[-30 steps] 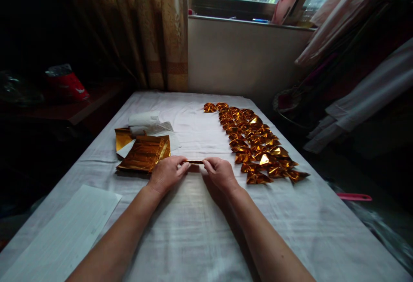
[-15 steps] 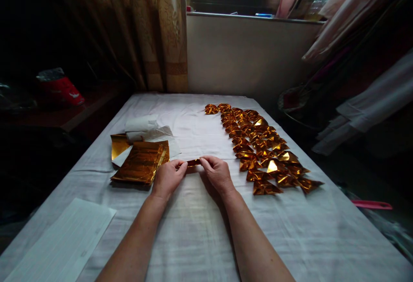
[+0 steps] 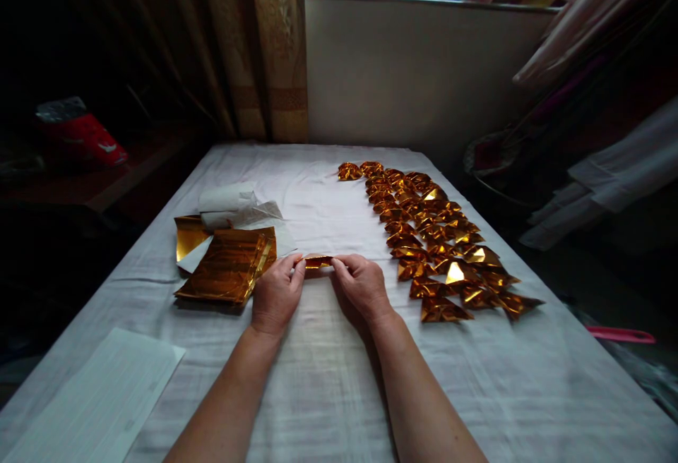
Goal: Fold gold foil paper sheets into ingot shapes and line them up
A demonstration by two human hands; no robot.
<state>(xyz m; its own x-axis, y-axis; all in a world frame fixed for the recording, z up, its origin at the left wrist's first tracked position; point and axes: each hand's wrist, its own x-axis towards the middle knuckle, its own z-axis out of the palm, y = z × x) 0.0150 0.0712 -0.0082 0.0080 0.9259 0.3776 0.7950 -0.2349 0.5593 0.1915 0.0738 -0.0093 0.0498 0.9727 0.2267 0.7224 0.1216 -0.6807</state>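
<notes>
My left hand [image 3: 276,293] and my right hand [image 3: 362,285] meet over the white cloth of the table [image 3: 328,378]. Between their fingertips they pinch a small folded piece of gold foil paper [image 3: 318,261], one hand at each end. A stack of flat gold foil sheets [image 3: 227,265] lies just left of my left hand. To the right of my right hand, several folded gold foil pieces [image 3: 434,237] lie in rows running away from me.
Crumpled white paper [image 3: 233,203] sits behind the foil stack. A white printed sheet [image 3: 100,399] lies at the near left corner. A curtain [image 3: 265,46] and a wall close the far end. A red bag [image 3: 85,138] rests on a dark surface at left.
Both hands have drawn closer together on the foil piece, which looks shorter and thicker now. The view has tilted down a little.
</notes>
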